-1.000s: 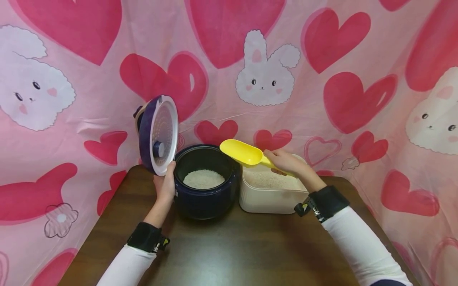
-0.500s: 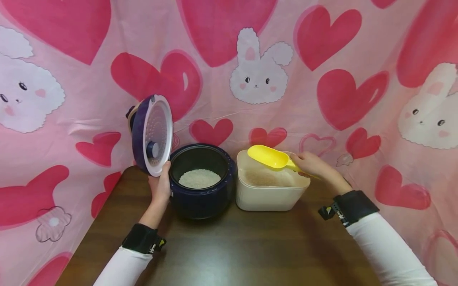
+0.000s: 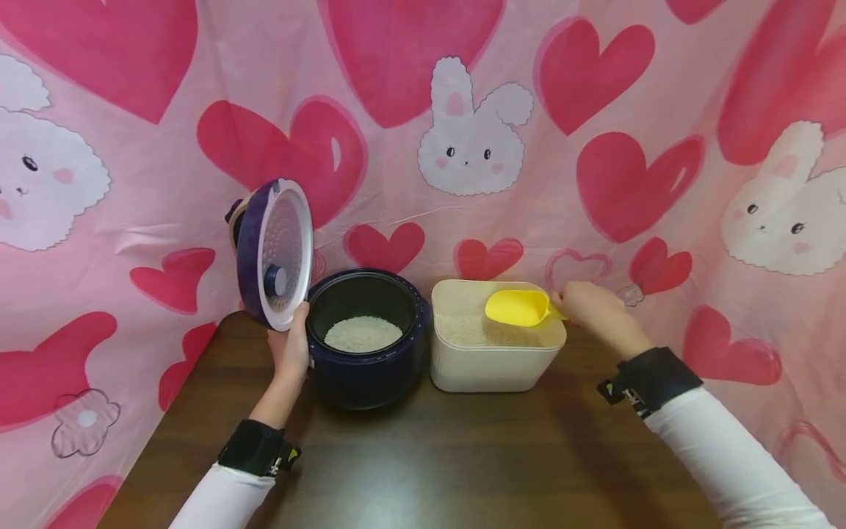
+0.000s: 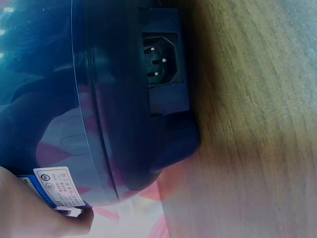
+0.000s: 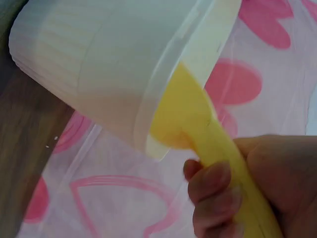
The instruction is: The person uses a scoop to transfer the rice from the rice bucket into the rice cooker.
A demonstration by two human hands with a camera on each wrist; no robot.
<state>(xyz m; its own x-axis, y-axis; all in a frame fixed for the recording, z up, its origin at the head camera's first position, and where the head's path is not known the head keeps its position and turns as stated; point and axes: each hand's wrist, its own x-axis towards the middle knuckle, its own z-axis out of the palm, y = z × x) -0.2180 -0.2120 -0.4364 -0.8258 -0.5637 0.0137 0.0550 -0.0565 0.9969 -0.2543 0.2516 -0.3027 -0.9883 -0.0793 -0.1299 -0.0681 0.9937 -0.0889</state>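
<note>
My left hand point(image 3: 291, 349) holds the raised lid point(image 3: 287, 246) of a dark blue rice cooker point(image 3: 363, 378) by its lower edge, the white inner side facing right. Inside the cooker's dark pot lies white rice point(image 3: 363, 334). In the left wrist view, the left hand point(image 4: 39, 208) shows beside the cooker's label point(image 4: 60, 186). My right hand point(image 3: 598, 312) grips the handle of a yellow scoop point(image 3: 518, 307). The scoop's bowl tilts down into a cream bin point(image 3: 485, 371) that contains rice point(image 3: 463, 330). In the right wrist view, fingers point(image 5: 213, 198) curl round the handle.
Cooker and bin stand side by side at the back of a brown wooden table point(image 3: 423, 455). Close behind hangs a pink cloth point(image 3: 390, 184) printed with hearts and rabbits. A power socket point(image 4: 161, 60) sits low on the cooker's side.
The right hand has moved the yellow scoop right from beside the cooker's rim, then lowered and tilted it into the bin. The left hand keeps holding the lid up.
</note>
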